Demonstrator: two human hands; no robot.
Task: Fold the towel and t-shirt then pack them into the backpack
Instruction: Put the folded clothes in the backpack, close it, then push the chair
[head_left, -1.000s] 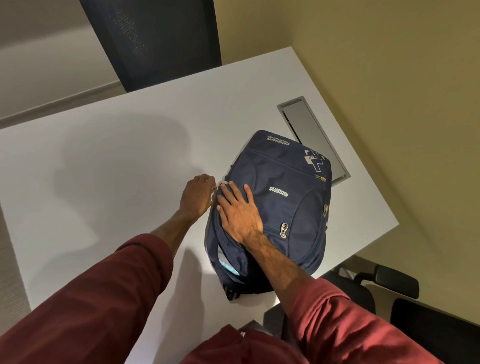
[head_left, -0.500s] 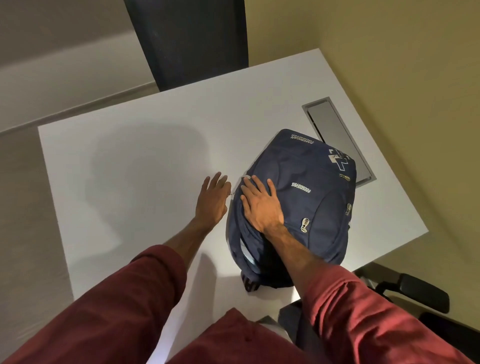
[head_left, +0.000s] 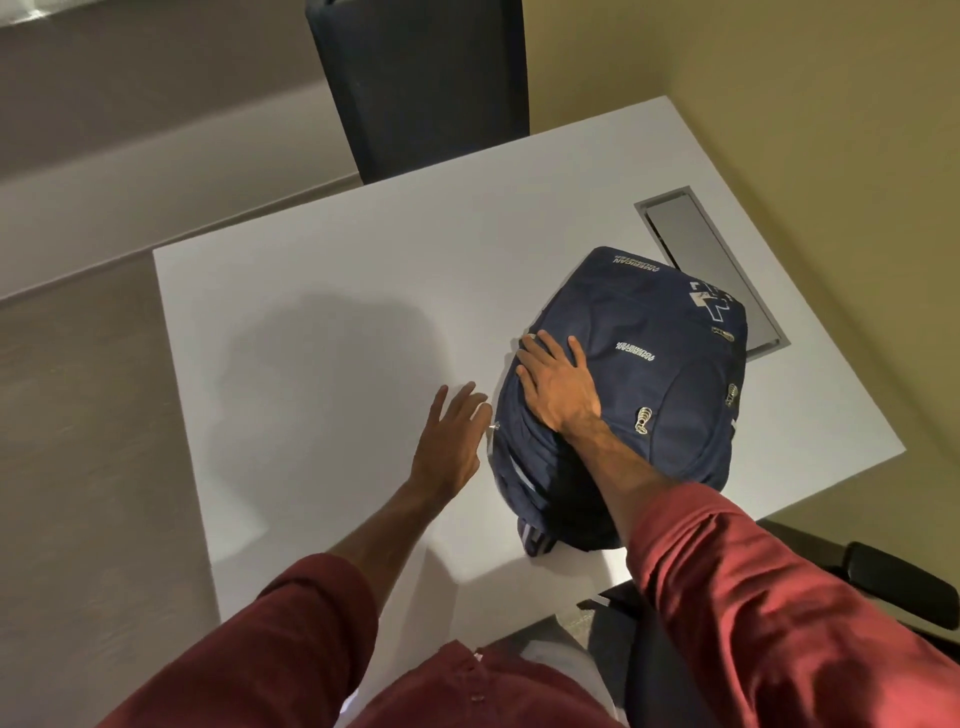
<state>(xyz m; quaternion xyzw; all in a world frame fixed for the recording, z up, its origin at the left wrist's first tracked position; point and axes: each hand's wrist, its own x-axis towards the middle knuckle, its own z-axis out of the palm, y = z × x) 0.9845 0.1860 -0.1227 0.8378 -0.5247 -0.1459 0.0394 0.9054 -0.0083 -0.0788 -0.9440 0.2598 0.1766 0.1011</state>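
Backpack (head_left: 675, 415) lies flat on the bench (head_left: 322, 322), front panel up. It is directly under the right hand (head_left: 558, 389) and just to the right of the left hand (head_left: 449, 441). No towel or t-shirt shows anywhere around the hands. Judgement: both are already inside the bag, which would put the task at its closing step.

Right hand: fingers straight and spread, palm flat on the bag's left shoulder, gripping nothing. Likely reason — its weight pins the bag so it cannot slide on the smooth bench, and it keeps the bulging contents down along the zip line.

Left hand: open, fingers loosely fanned, holding nothing, over bare bench beside the bag's edge. A small metal zipper pull (head_left: 493, 426) sticks out just off its fingertips. Whether they touch it is too small to tell.

Beyond the right hand's fingertips a grey cable hatch (head_left: 711, 260) is set into the bench — the bag's far end appears to overlap its edge. A dark chair (head_left: 421, 88) stands past both hands at the bench's far side.
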